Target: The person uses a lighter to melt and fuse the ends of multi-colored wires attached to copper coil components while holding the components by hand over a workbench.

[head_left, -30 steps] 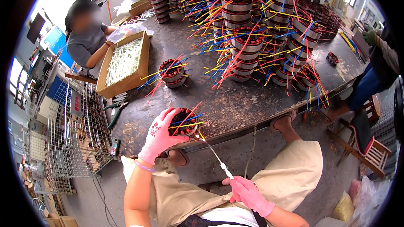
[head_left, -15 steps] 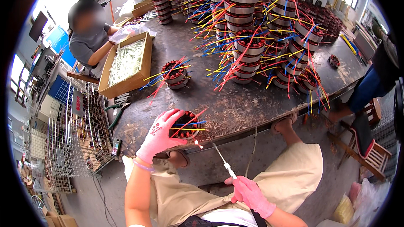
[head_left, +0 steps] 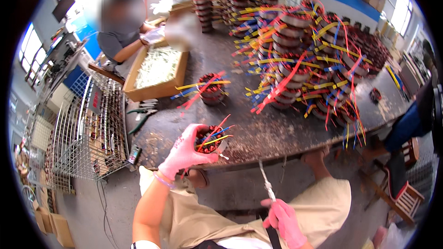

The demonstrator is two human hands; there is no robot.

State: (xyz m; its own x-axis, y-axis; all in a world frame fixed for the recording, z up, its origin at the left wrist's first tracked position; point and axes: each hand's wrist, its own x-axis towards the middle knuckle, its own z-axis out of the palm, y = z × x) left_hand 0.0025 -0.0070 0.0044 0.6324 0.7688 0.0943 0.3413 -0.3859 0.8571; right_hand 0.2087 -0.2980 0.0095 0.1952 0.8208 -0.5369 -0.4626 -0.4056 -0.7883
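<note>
My left hand (head_left: pixel 188 152), in a pink glove, wraps round a motor stator (head_left: pixel 213 144) at the table's front edge. Dark coils fill the stator, and red, blue and yellow lead wires stick out to its right. A small white tip (head_left: pixel 224 157) shows on its near side. My right hand (head_left: pixel 282 219), also gloved in pink, grips a slim rod-shaped tool (head_left: pixel 267 185) with a metal shaft and white handle. The tool points up and left over my lap, its end near the table edge and apart from the stator. Another stator (head_left: pixel 212 93) stands farther back on the table.
Tall stacks of stators (head_left: pixel 290 60) bristle with coloured wires on the table (head_left: pixel 240 143). A cardboard box of white sticks (head_left: pixel 131 93) stands at left, before a co-worker (head_left: pixel 121 32). Green-handled pliers (head_left: pixel 140 121) lie near the wire rack (head_left: pixel 92 133). A wooden chair (head_left: pixel 401 193) is at right.
The view has shifted, so the table's contents appear farther right. My right hand and tool have drawn away from the stator. The bright glowing spot beside it now looks plain white.
</note>
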